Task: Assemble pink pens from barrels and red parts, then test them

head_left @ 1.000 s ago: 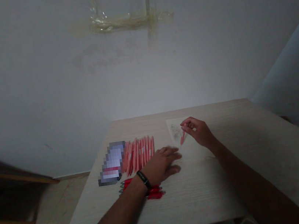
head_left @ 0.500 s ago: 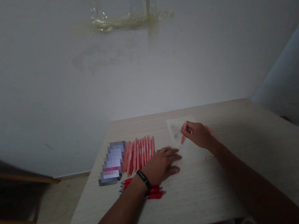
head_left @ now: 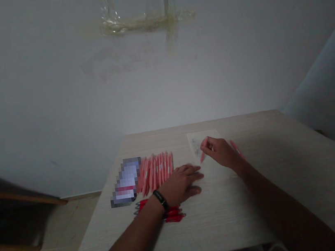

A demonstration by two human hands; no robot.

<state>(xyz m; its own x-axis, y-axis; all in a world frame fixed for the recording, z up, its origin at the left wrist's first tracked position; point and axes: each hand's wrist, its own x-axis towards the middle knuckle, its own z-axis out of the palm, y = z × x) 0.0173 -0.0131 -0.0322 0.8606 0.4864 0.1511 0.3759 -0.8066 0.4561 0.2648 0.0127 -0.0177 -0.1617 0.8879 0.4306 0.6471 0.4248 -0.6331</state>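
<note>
A pink pen (head_left: 203, 152) is gripped in my right hand (head_left: 217, 149), its tip pointing down over a sheet of paper (head_left: 201, 134) with dark scribbles. Whether the tip touches the paper I cannot tell. My left hand (head_left: 183, 183) lies with fingers apart, its fingertips at the sheet's lower left corner. Left of that hand, several pink pens (head_left: 157, 170) lie side by side in a row. Red pens (head_left: 174, 214) lie under and beside my left wrist, partly hidden by the forearm. Another pink pen (head_left: 235, 147) rests to the right, partly behind my right wrist.
A blurred-out, phone-like object (head_left: 127, 181) lies left of the pink pens. The pale wooden table (head_left: 217, 235) meets a grey wall (head_left: 210, 73) at the back. Dark furniture with wooden bars (head_left: 13, 247) stands on the floor at left.
My right hand and its pen have shifted slightly left on the sheet. More of the pink pen at the right now shows. My left hand has stayed in place.
</note>
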